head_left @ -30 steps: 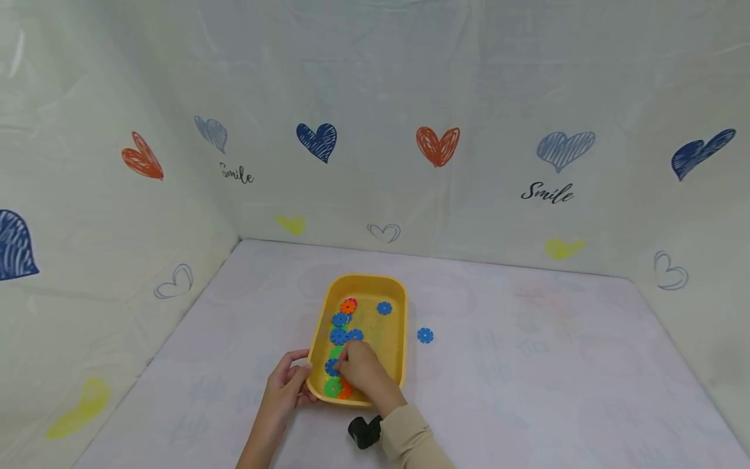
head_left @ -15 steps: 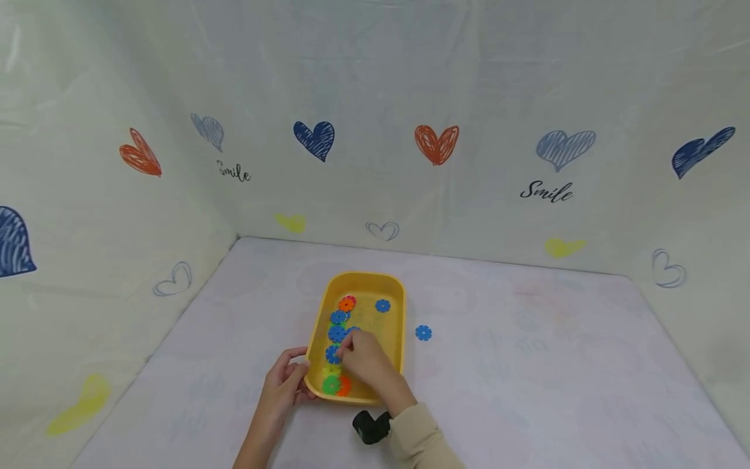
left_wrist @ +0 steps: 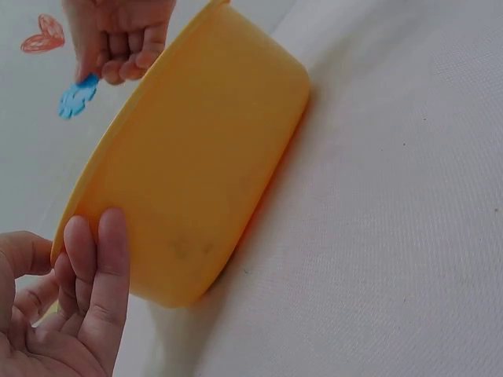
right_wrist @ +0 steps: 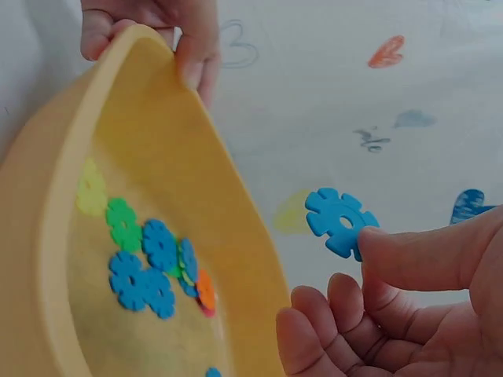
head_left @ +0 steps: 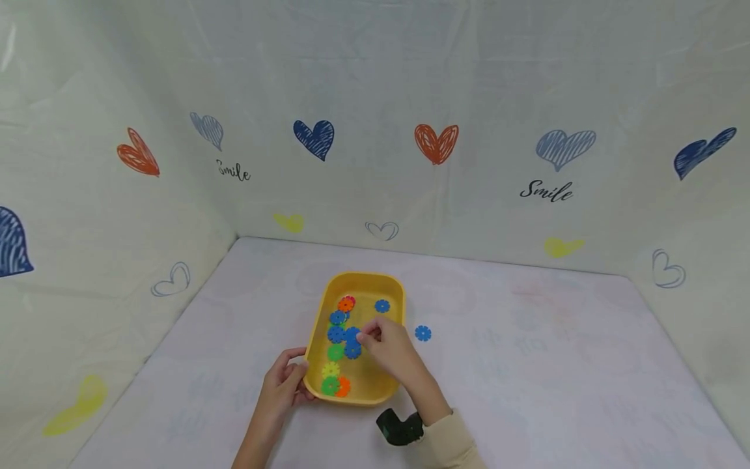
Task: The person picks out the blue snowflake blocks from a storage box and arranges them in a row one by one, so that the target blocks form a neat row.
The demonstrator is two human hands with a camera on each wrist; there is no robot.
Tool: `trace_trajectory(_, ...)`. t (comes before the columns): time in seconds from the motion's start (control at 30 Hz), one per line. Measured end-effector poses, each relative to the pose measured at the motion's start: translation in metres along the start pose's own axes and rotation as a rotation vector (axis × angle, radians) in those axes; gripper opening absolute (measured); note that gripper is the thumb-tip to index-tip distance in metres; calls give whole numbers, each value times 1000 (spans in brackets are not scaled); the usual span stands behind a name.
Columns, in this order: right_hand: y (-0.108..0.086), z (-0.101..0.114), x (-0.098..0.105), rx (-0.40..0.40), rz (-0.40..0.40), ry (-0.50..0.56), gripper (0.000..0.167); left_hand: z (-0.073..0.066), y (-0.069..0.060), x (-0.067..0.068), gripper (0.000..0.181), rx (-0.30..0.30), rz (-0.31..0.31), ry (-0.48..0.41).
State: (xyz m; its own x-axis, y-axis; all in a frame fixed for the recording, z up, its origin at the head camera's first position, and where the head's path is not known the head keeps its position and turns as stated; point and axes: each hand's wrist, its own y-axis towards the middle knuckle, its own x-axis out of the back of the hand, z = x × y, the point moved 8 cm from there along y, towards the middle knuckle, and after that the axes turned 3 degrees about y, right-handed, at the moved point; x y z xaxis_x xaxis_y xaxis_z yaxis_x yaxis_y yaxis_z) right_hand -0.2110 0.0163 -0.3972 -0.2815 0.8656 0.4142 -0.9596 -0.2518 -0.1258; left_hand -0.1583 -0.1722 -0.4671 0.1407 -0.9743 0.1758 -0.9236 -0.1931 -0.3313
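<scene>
A pale sheet [head_left: 375,78] printed with hearts [head_left: 436,144] and the word "Smile" [head_left: 546,191] rises behind a white bench [head_left: 539,371] as, before us, a person works bare-handed. A yellow tray [head_left: 375,374] sits left of the bench's middle, its near left rim pinched between the thumb and fingers of the left hand [head_left: 281,386]. From the near right, below a beige sleeve [head_left: 450,444], the right hand [head_left: 389,345] reaches over the tray, pinching a notched blue disc [right_wrist: 342,222] between thumb and finger. A black object [head_left: 398,428] shows beside the cuff. Along the tray's left side lie a green disc [head_left: 330,385] and an orange disc [head_left: 344,387] at the near end, then a yellow disc [head_left: 331,369], more green, a blue cluster [head_left: 336,335] and, farthest, orange over red [head_left: 346,305]. A lone blue piece [head_left: 382,305] lies far right inside; another blue piece [head_left: 423,333] lies on the bench, just right of the tray.
</scene>
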Motion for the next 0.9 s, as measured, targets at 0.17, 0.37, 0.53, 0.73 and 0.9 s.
trace_trajectory(0.17,-4,-3,21,15,-47,49,17,0,0,0,35,3,-3,6)
trace_trajectory(0.37,-7,-15,44,-7,-134,109,15,1,1,0,35,-1,1,3)
trace_trajectory(0.53,-6,-26,58,-34,-183,128,15,3,2,1,36,-6,4,-8)
trace_trajectory(0.73,-5,-41,71,-59,-212,158,15,4,3,1,37,-7,6,-8)
trace_trajectory(0.9,-5,-54,81,-71,-229,146,18,3,3,1,37,-11,9,-17)
